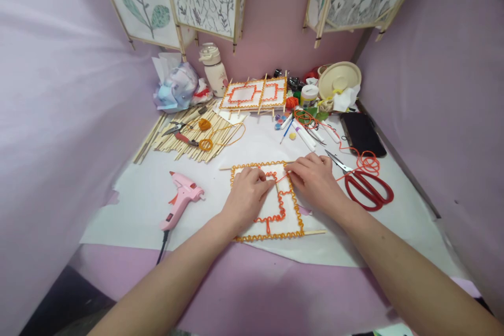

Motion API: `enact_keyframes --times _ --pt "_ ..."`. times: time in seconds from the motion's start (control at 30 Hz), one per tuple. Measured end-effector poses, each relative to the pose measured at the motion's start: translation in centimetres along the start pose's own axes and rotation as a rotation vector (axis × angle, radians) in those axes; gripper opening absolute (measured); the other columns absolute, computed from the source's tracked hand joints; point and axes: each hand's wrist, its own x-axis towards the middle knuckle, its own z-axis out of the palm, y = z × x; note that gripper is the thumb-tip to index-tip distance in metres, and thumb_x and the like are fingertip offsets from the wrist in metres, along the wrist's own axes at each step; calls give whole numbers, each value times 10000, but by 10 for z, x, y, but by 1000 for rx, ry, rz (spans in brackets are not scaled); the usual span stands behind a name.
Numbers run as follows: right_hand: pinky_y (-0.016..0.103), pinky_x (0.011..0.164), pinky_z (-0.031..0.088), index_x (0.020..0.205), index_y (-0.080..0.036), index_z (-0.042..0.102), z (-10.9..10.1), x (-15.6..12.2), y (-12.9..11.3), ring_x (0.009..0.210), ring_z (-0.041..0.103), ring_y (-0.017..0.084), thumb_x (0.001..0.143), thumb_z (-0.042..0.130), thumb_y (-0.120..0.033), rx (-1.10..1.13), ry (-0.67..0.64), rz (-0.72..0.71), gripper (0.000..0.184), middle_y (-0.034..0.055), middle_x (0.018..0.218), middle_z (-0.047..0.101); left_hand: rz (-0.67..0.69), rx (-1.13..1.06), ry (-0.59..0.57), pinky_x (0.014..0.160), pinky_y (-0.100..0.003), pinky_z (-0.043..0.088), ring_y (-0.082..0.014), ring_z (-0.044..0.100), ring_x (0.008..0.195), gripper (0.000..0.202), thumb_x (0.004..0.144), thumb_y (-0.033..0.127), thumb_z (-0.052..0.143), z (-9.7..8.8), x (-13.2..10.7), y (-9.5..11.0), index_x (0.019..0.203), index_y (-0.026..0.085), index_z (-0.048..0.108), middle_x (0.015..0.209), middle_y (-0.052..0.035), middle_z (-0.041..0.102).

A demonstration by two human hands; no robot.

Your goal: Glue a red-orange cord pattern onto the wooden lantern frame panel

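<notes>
A white panel (289,220) edged with wavy orange-yellow cord lies in front of me on white paper. A red-orange cord (280,203) runs in a stepped line across it. My left hand (247,195) rests on the panel's upper left with its fingers curled and pressing down on the cord. My right hand (315,178) sits at the panel's upper right, fingers pinched on the red cord, whose loose end trails right to a coil (368,160). Thin wooden sticks poke out of the panel's frame.
A pink glue gun (181,198) lies to the left, red scissors (364,185) to the right. Behind are bamboo sticks (185,139) with pliers, a finished double panel (254,93), markers, a bottle, a bowl and a black phone (362,134). Painted screens hang above.
</notes>
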Motion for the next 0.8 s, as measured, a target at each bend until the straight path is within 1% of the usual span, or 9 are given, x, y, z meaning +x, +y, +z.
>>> enact_keyframes --times 0.13,0.3,0.43,0.53,0.67,0.73,0.8 --pt "391 782 236 975 -222 675 2 0 2 900 534 235 910 513 -174 32 5 53 181 57 881 721 -1 -3 8 837 -373 412 -215 481 948 264 979 286 465 1 -1 -1 1028 251 723 983 -77 596" --pt "387 792 246 974 -214 666 1 1 0 885 555 230 887 530 -170 67 -31 125 167 43 867 724 -2 2 -3 824 -373 413 -214 479 937 265 979 282 466 1 0 0 1029 249 724 982 -75 599" --pt "379 788 257 958 -217 666 -2 1 -1 883 561 234 873 531 -161 93 -46 149 169 44 848 721 -3 -1 8 830 -378 424 -216 489 939 254 975 273 472 -1 0 0 1031 246 718 978 -74 606" --pt "373 790 277 948 -229 662 -5 0 0 888 569 235 858 545 -167 139 -53 152 161 37 847 715 -19 -16 42 851 -391 437 -221 509 952 235 962 237 478 -4 1 0 988 216 710 994 -80 620" --pt "379 801 327 950 -247 650 -8 -2 0 875 592 238 847 567 -209 252 -50 183 138 28 818 703 -77 -73 95 860 -385 456 -225 540 958 163 907 164 522 -12 0 7 957 189 675 988 -79 636" --pt "364 783 369 922 -248 641 -9 -2 -2 839 608 220 831 580 -216 346 -71 230 114 14 806 698 -131 -129 77 839 -361 468 -211 572 927 145 886 152 540 -15 -1 14 961 190 658 950 -63 649" --pt "331 740 410 891 -243 631 -9 -2 -6 785 621 190 807 595 -212 470 -97 312 96 -2 807 694 -218 -198 20 787 -334 475 -190 601 847 134 878 157 550 -18 -1 23 960 196 649 895 -38 670"
